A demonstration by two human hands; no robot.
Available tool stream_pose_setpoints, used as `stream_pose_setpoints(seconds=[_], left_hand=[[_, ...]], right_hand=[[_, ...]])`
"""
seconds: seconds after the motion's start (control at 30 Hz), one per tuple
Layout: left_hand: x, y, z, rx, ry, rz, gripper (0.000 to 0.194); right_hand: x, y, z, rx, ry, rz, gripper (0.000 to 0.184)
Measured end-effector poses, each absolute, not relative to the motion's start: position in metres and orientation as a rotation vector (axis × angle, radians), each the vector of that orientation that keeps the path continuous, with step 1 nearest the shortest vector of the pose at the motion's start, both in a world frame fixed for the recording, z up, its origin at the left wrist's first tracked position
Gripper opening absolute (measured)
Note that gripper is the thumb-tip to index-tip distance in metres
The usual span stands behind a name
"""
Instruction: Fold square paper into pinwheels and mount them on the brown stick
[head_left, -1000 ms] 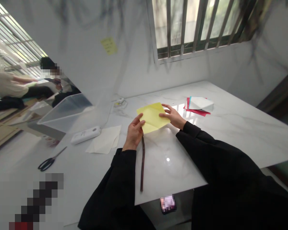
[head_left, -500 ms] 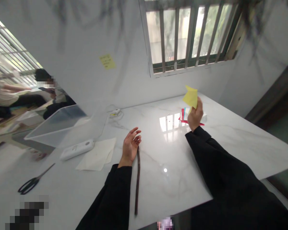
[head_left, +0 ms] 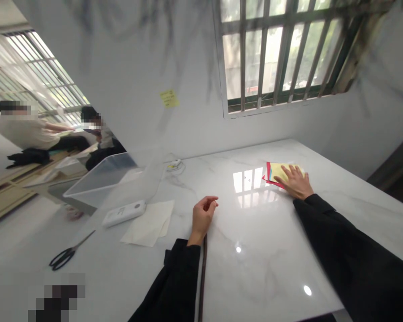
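Observation:
My right hand [head_left: 296,181] lies flat with spread fingers on a yellow sheet of paper [head_left: 278,171] at the back right of the table. Red paper [head_left: 267,166] and a strip of blue show from beneath the yellow sheet. My left hand [head_left: 203,219] hovers near the table's middle, its fingers loosely curled toward the thumb, with nothing visible in them. Beside the left wrist, a thin dark brown stick [head_left: 203,279] runs toward the front edge; its far end is hidden by the hand.
To the left are cream papers [head_left: 151,226], a white device [head_left: 124,213], black-handled scissors [head_left: 63,259] and a clear plastic bin [head_left: 96,179]. A small cable [head_left: 174,165] lies by the wall. A sticky note [head_left: 169,99] hangs there. Two people sit at the far left.
My right hand has lowered the yellow paper from the air onto the red and blue papers and flattened over it. My left fingers have curled in. The view has shifted.

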State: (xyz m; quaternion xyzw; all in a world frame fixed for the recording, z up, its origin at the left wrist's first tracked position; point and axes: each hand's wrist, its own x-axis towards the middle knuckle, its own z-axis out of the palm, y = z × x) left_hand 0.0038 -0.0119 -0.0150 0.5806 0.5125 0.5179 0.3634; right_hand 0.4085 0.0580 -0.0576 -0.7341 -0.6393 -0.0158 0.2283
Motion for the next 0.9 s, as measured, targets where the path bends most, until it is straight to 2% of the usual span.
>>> stream_pose_setpoints(seconds=[0.1,0.23,0.4,0.53,0.67,0.8,0.9], left_hand=[[0.013,-0.015,-0.019,1.66,1.412,1.278,0.02],[0.017,-0.019,-0.021,1.719,1.447,1.312,0.021],[0.014,-0.02,-0.02,1.735,1.488,1.374,0.02],[0.009,-0.024,-0.014,1.757,1.49,1.344,0.019],[-0.017,-0.032,-0.006,1.768,1.642,1.336,0.02],[-0.076,-0.047,0.006,2.07,1.994,1.111,0.024],[-0.129,-0.058,0.015,2.261,2.224,0.732,0.038]], right_hand=[[0.375,0.045,-0.039,-1.679,-1.605,-0.23,0.063],[0.283,0.009,-0.031,-1.187,-1.857,0.122,0.04],[0.205,-0.023,-0.04,-1.087,-2.145,0.532,0.038],[0.21,-0.016,-0.04,-1.182,-1.878,0.753,0.031],[0.217,-0.009,-0.038,-1.181,-1.768,0.829,0.032],[0.215,-0.008,-0.038,-1.176,-1.701,0.851,0.032],[0.214,-0.007,-0.038,-1.176,-1.685,0.865,0.032]])
